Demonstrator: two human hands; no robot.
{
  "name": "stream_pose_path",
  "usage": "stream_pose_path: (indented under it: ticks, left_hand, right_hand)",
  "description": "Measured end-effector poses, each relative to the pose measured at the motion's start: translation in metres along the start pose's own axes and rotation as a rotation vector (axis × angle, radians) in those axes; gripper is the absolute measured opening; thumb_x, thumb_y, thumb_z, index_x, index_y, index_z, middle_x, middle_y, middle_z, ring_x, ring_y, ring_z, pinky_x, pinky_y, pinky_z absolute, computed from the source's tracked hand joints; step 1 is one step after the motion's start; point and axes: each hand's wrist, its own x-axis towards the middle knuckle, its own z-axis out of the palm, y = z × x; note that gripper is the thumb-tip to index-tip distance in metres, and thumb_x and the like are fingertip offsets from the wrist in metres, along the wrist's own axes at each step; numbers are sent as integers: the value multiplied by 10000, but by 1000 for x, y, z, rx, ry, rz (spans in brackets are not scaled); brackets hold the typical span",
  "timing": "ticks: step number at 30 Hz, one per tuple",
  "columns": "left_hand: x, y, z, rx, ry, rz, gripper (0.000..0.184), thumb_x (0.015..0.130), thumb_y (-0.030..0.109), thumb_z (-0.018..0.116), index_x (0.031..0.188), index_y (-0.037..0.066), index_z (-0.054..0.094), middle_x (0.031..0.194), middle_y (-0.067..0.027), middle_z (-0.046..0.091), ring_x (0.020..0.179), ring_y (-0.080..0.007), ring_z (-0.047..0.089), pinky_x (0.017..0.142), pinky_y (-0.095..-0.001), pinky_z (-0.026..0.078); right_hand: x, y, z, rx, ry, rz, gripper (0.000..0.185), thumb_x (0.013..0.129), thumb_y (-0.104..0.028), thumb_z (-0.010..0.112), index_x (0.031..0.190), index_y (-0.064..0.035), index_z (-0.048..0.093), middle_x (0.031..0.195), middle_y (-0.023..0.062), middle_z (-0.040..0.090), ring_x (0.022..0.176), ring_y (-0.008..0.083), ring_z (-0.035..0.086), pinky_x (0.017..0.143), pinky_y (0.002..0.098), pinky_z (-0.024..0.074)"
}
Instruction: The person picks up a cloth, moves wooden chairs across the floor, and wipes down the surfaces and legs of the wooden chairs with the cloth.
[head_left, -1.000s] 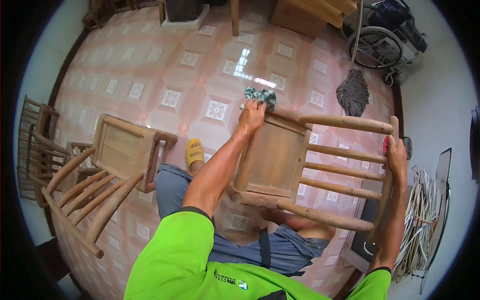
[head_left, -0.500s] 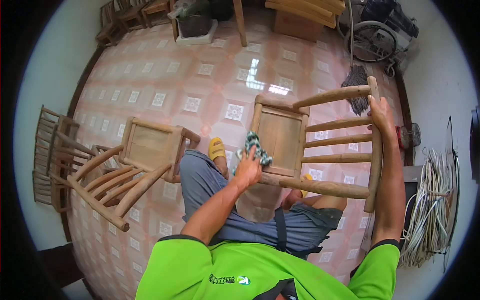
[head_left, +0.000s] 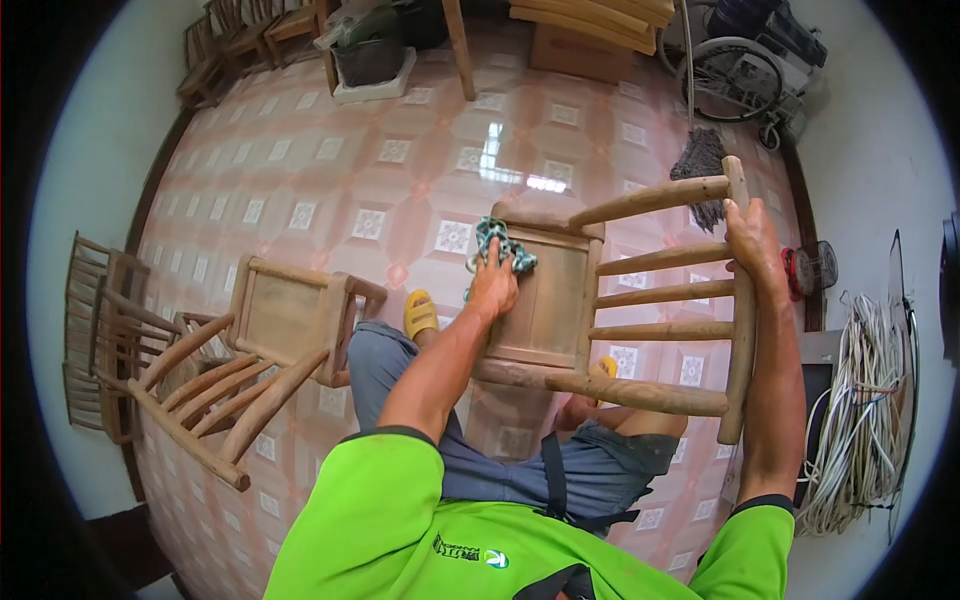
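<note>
A wooden chair [head_left: 560, 300] stands in front of me, its seat up and its slatted back to the right. My left hand [head_left: 494, 287] presses a crumpled green-and-white cloth [head_left: 508, 250] onto the seat's left edge, near the far corner. Fingers lie over the cloth, and part of it hangs past the edge. At the right, my right hand [head_left: 755, 245] is wrapped around the top rail [head_left: 738, 340] of the chair back. The chair's legs are mostly hidden beneath the seat.
Another wooden chair [head_left: 285, 310] is on the left, with stacked chairs [head_left: 105, 330] by the wall behind it. A mop [head_left: 700, 165], a wheelchair [head_left: 740, 80], a small fan [head_left: 810, 270] and a cable bundle [head_left: 858, 410] line the right side. Cardboard [head_left: 585, 50] lies at the back.
My left hand and the cloth have moved up along the seat's left edge toward the far corner. My right hand keeps its hold on the top rail. The whole view has shifted slightly.
</note>
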Motion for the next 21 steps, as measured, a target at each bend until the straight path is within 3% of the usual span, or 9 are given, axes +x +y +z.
stream_pose_path:
  ticks: [3, 5, 6, 8, 9, 11, 16, 18, 21]
  left_hand:
    - [27, 1, -5, 35, 1, 22, 538, 944, 219, 526, 1456, 54, 528, 1648, -273, 184, 1372, -589, 368, 1145, -561, 373]
    - [24, 5, -16, 41, -39, -1, 541, 936, 224, 516, 1446, 46, 543, 1631, -301, 212, 1350, -541, 439, 1094, -563, 417]
    - [20, 5, -22, 58, -41, 3, 541, 936, 224, 516, 1446, 46, 543, 1631, -301, 212, 1350, -541, 439, 1094, -563, 417]
    - [-3, 7, -25, -46, -49, 12, 541, 932, 208, 519, 1445, 39, 541, 1630, -310, 199, 1316, -570, 458, 1092, -581, 413]
    - [-18, 4, -23, -40, -45, 46, 535, 928, 189, 526, 1435, 19, 542, 1620, -332, 191, 1315, -582, 450, 1095, -587, 412]
    - [-54, -3, -9, -29, -34, 76, 537, 922, 183, 531, 1440, 44, 542, 1637, -300, 183, 1321, -599, 431, 1107, -583, 408]
    - [-117, -5, -3, -20, -75, 63, 540, 924, 186, 537, 1452, 77, 537, 1658, -262, 174, 1340, -613, 403, 1118, -580, 404]
    - [-128, 4, -13, -35, -185, 32, 537, 932, 194, 537, 1457, 84, 534, 1664, -254, 166, 1336, -605, 417, 1115, -583, 406]
    - [-136, 16, -16, -26, -229, -20, 526, 935, 207, 541, 1455, 125, 544, 1682, -181, 174, 1385, -561, 383, 1105, -586, 419]
  right_hand:
    - [25, 15, 4, -129, 60, -91, 581, 960, -422, 571, 1074, 146, 551, 856, 320, 674, 598, 403, 697, 568, 476, 569]
    - [38, 7, -9, -71, -256, 23, 593, 935, -422, 593, 1091, 149, 561, 842, 286, 680, 625, 350, 701, 553, 463, 556]
    - [42, 9, -7, -54, -256, 28, 593, 935, -422, 593, 1091, 149, 561, 842, 286, 680, 625, 350, 701, 553, 463, 556]
    - [40, 16, -4, 129, -225, 42, 573, 908, -430, 632, 1121, 100, 592, 817, 178, 682, 700, 265, 691, 573, 415, 551]
    - [37, 18, -4, 129, -226, 49, 573, 908, -430, 632, 1121, 100, 592, 817, 178, 682, 700, 265, 691, 573, 415, 551]
    - [25, 23, -3, 249, -169, -27, 474, 937, -408, 664, 1095, 34, 595, 739, 78, 638, 596, 177, 634, 551, 321, 531]
    - [23, 24, -7, 266, -164, 7, 463, 929, -387, 704, 1110, 22, 587, 747, 59, 629, 599, 145, 608, 549, 317, 520]
    - [23, 35, -12, 240, -156, -7, 459, 924, -381, 713, 1099, 24, 586, 742, 58, 623, 597, 142, 599, 553, 319, 520]
    - [20, 75, -23, 235, -149, 39, 489, 893, -391, 705, 1103, 36, 591, 808, 94, 640, 639, 177, 612, 566, 349, 504]
